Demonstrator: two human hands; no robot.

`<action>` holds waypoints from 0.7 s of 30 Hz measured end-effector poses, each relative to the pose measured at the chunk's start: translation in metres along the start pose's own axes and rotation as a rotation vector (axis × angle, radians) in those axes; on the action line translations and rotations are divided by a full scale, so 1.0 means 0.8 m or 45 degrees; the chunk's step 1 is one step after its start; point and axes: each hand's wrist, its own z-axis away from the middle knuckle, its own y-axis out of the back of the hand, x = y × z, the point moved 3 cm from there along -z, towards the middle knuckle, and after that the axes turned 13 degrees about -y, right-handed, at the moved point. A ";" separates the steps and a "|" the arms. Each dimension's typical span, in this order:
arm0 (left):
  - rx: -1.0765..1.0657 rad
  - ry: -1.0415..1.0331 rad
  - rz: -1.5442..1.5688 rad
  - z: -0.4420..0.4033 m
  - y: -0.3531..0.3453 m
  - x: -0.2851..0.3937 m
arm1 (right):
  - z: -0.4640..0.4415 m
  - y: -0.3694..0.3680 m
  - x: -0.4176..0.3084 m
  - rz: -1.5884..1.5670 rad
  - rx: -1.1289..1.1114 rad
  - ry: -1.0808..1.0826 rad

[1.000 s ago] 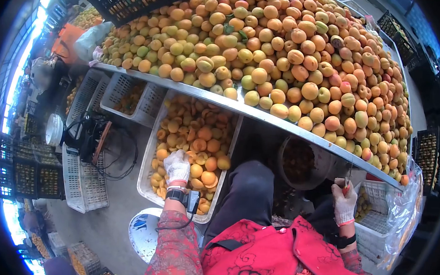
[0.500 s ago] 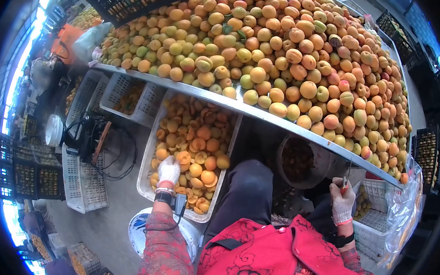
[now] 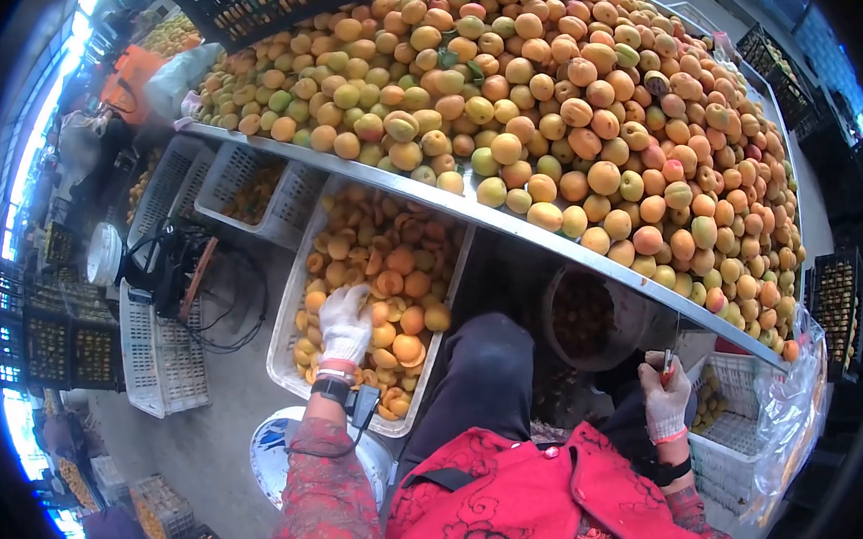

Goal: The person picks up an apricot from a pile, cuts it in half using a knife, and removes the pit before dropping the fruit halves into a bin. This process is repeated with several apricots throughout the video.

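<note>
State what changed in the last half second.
The left hand has shifted slightly right and forward over the halved fruit; no pickup or release shows. The right hand still holds the red-handled tool; the white crate and fruit pile stayed put.

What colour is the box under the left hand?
The box is white; the head view shows it best.

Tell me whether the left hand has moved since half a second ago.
Yes: judged against the white crate, the left hand has shifted slightly forward and rightward.
</note>
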 end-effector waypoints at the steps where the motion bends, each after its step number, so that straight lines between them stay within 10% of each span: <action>1: 0.016 -0.026 -0.032 -0.012 -0.011 0.002 | -0.001 0.000 0.001 0.013 0.002 0.018; 11: -0.419 -0.351 -0.361 -0.058 -0.053 -0.005 | -0.009 -0.001 0.013 0.060 0.012 -0.022; 21: 0.078 0.877 0.861 -0.002 -0.047 -0.052 | -0.007 -0.004 0.021 0.030 -0.049 -0.063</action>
